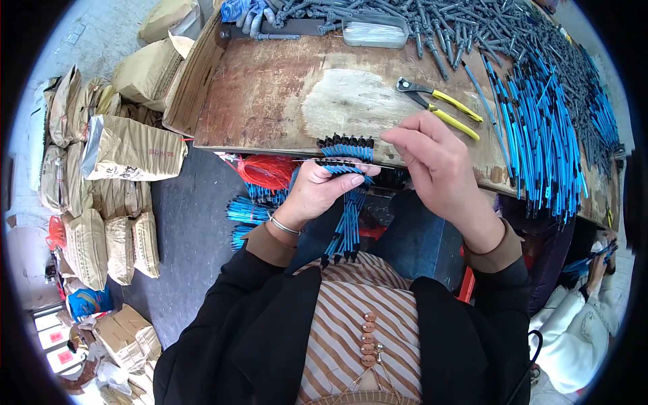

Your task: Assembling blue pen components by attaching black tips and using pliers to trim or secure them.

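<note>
My left hand is closed round a bundle of thin blue rods with black ends, just off the table's front edge. Their lower ends fan out toward my lap. Above my left fingers, a row of black rod ends lines up at the table edge. My right hand is raised to the right of that row, thumb and forefinger pinched together close to its end. Whatever lies in the pinch is too small to make out. A pair of cutting pliers with yellow handles rests on the table beyond my right hand.
The worn wooden table has a raised left edge. Loose blue rods lie at its right, grey plastic parts heap at the back, near a clear box of white sticks. Paper sacks stand left. Another person's sleeve shows at right.
</note>
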`<act>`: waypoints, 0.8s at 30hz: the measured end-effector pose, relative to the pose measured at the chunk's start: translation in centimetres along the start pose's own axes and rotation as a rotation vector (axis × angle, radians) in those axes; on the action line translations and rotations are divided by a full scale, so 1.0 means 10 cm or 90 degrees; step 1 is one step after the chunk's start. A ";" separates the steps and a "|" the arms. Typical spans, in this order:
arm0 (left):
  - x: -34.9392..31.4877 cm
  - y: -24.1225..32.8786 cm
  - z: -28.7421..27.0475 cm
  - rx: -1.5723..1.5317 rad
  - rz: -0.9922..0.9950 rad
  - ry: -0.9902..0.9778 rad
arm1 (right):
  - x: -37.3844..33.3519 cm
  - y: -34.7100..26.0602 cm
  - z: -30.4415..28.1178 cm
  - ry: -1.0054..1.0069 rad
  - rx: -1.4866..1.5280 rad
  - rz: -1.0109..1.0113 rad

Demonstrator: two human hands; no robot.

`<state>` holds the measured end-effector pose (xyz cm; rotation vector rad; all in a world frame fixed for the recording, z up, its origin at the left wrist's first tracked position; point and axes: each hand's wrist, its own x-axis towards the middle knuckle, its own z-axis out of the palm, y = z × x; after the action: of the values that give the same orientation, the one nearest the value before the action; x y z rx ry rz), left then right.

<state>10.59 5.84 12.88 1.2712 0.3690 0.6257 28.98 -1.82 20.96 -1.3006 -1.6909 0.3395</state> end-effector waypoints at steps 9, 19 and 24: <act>0.01 -0.01 0.02 0.006 -0.017 0.013 | -0.03 -0.06 0.04 0.003 0.018 0.048; 0.01 0.01 0.02 0.016 0.069 0.008 | 0.04 -0.04 0.06 -0.008 -0.028 -0.046; -0.01 0.03 0.03 0.018 0.031 0.014 | 0.08 -0.02 0.08 -0.056 -0.031 0.015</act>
<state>10.67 5.60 13.29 1.3046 0.3671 0.6788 28.25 -0.97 21.09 -1.3603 -1.7677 0.3759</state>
